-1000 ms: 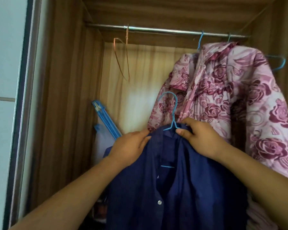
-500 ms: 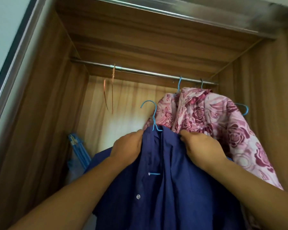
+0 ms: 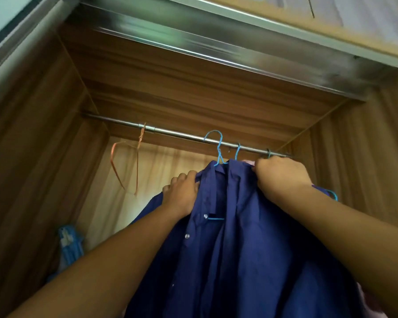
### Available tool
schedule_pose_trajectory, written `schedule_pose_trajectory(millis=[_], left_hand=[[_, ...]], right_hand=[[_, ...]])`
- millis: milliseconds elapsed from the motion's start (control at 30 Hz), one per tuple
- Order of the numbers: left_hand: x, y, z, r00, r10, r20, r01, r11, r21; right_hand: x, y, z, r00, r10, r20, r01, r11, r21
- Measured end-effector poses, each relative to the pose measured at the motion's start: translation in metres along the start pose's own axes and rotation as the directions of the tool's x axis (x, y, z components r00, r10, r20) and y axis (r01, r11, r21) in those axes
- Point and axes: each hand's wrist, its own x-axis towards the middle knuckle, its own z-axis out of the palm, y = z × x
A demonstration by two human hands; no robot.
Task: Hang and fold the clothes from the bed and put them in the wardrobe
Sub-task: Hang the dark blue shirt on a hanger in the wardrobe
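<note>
A navy blue button shirt hangs on a blue wire hanger, raised high inside the wooden wardrobe. The hanger's hook sits at the metal rail; whether it rests on the rail I cannot tell. My left hand grips the shirt's left shoulder just below the collar. My right hand grips the right shoulder, close under the rail. The pink floral garment behind is almost wholly hidden by the shirt and my right hand.
Two more blue hanger hooks sit on the rail to the right. An orange ribbon dangles from the rail's left part. A blue object leans in the lower left corner. The rail's left stretch is bare.
Both hands have lifted the shirt and hanger up to the rail. The view has tilted upward, and the shirt now covers the pink floral garment.
</note>
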Motion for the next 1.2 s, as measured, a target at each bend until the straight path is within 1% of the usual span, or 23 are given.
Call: schedule_pose_trajectory(millis=[100,200,267,333,367,433,500,633,767,833,900,933,1033,1100,1167,1200], left_hand=[[0.023,0.006,0.007,0.998,0.0,0.055,0.005,0.995,-0.097],[0.046,0.009,0.016,1.0,0.01,0.009,-0.007,0.955,-0.295],[0.057,0.013,0.021,1.0,0.006,-0.016,-0.013,0.898,-0.44],[0.06,0.018,0.024,1.0,0.011,-0.013,-0.017,0.803,-0.596],[0.06,0.02,0.026,1.0,0.016,0.003,-0.011,0.758,-0.652],[0.057,0.023,0.03,0.998,0.024,0.06,0.024,0.715,-0.698],[0.056,0.02,0.038,0.993,0.013,0.119,0.075,0.706,-0.704],[0.052,0.014,0.051,0.983,-0.005,0.182,0.111,0.81,-0.576],[0.031,0.016,0.052,0.987,0.019,0.159,0.059,0.882,-0.468],[0.019,0.016,0.054,0.989,0.046,0.143,0.018,0.911,-0.412],[0.006,0.015,0.058,0.986,0.072,0.153,-0.006,0.919,-0.393],[0.0,0.013,0.061,0.984,0.071,0.162,-0.001,0.919,-0.395],[-0.01,0.013,0.057,0.983,0.069,0.172,0.007,0.913,-0.408],[-0.011,0.013,0.048,0.976,0.075,0.203,0.011,0.919,-0.395],[-0.014,0.013,0.039,0.965,0.072,0.252,0.032,0.922,-0.386],[-0.017,0.012,0.035,0.959,0.068,0.275,0.041,0.927,-0.372]], right_hand=[[0.019,0.002,-0.003,1.0,0.006,0.015,-0.005,0.998,-0.062],[0.038,0.001,-0.002,1.0,-0.005,0.011,0.005,0.998,-0.067],[0.05,0.001,0.001,1.0,-0.007,-0.006,0.006,0.997,-0.08],[0.06,0.0,0.008,1.0,-0.002,0.002,0.002,0.996,-0.091],[0.064,0.0,0.012,1.0,0.001,0.011,0.0,0.996,-0.091],[0.072,-0.004,0.017,0.999,0.01,0.034,-0.007,0.996,-0.084],[0.077,-0.009,0.023,0.999,0.012,0.053,-0.008,0.997,-0.078],[0.076,-0.017,0.037,0.995,-0.001,0.099,0.008,0.997,-0.07],[0.066,-0.018,0.051,0.993,-0.049,0.105,0.059,0.994,-0.091],[0.059,-0.019,0.062,0.996,-0.041,0.081,0.047,0.997,-0.067],[0.049,-0.02,0.072,0.999,-0.036,0.029,0.038,0.998,-0.058],[0.043,-0.022,0.076,0.999,-0.044,0.018,0.045,0.996,-0.082],[0.023,-0.026,0.086,0.993,-0.094,0.065,0.106,0.971,-0.215],[0.013,-0.029,0.09,0.987,-0.134,0.086,0.153,0.95,-0.271],[0.006,-0.032,0.092,0.977,-0.196,0.089,0.213,0.935,-0.284],[0.004,-0.034,0.092,0.969,-0.234,0.082,0.247,0.935,-0.255]])
